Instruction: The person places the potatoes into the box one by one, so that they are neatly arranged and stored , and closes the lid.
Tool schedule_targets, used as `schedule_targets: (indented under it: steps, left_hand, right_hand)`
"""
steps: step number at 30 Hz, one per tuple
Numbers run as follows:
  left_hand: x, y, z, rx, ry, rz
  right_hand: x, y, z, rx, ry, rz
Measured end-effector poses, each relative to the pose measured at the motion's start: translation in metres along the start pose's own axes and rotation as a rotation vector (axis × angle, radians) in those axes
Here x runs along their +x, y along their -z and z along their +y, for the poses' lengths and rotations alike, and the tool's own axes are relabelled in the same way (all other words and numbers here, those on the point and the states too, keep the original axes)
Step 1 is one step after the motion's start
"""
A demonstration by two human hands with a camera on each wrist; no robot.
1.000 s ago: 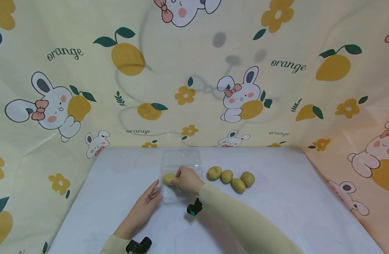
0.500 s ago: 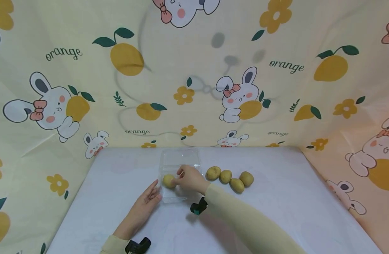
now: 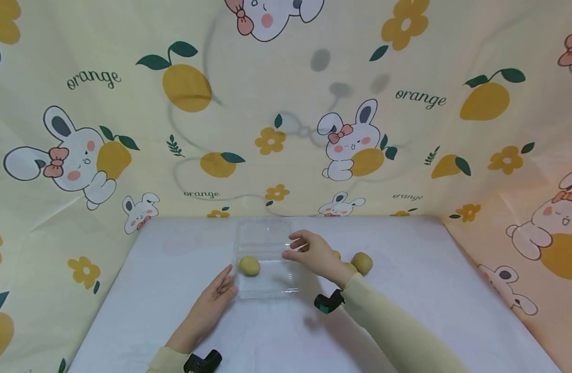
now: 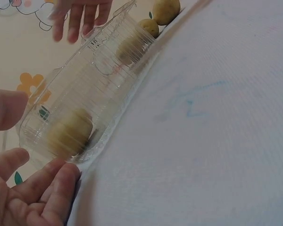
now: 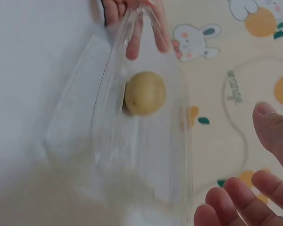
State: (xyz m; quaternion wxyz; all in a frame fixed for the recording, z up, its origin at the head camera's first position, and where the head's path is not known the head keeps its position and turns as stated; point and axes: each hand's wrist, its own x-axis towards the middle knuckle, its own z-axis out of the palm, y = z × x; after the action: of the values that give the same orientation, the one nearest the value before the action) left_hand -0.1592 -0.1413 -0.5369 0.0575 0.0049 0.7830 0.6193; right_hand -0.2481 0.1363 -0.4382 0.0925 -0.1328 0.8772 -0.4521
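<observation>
A clear plastic clamshell box [image 3: 275, 282] lies on the table with its lid tipped back. One yellow potato [image 3: 249, 266] rests in the box's left end; the left wrist view shows the same potato [image 4: 70, 134] through the clear wall. My left hand [image 3: 212, 298] is at the box's left wall, fingertips right at its side and fingers relaxed. Over the box's right edge is my right hand [image 3: 316, 254], holding nothing, its thumb and fingers apart. Several more potatoes [image 3: 362, 263] lie to the right of the box, partly hidden behind the right hand.
A white cloth covers the table [image 3: 174, 259]. Behind and on both sides hangs a cream curtain [image 3: 248, 114] printed with rabbits and oranges. Each wrist carries a small black camera [image 3: 203, 361].
My right hand has let go of the potato in the box and moved right, toward the other potatoes. The left hand has stayed at the box's side.
</observation>
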Motion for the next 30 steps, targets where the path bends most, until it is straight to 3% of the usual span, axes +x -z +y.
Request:
schedule_targets:
  steps: [6, 12, 22, 30]
  left_hand:
    - [-0.001, 0.003, -0.004, -0.001, 0.001, 0.025]
    - [0.001, 0.001, -0.002, -0.026, -0.006, 0.001]
    - [0.002, -0.002, -0.003, -0.058, 0.0, -0.001]
    - [0.003, -0.001, -0.004, -0.045, 0.001, 0.0]
  right_hand:
    - [-0.014, 0.016, 0.015, 0.019, -0.023, 0.053]
    - [-0.031, 0.039, 0.037, 0.007, -0.04, 0.124]
    - [-0.057, 0.062, 0.078, -0.019, -0.107, 0.17]
    - [-0.069, 0.079, 0.1, -0.043, -0.096, 0.229]
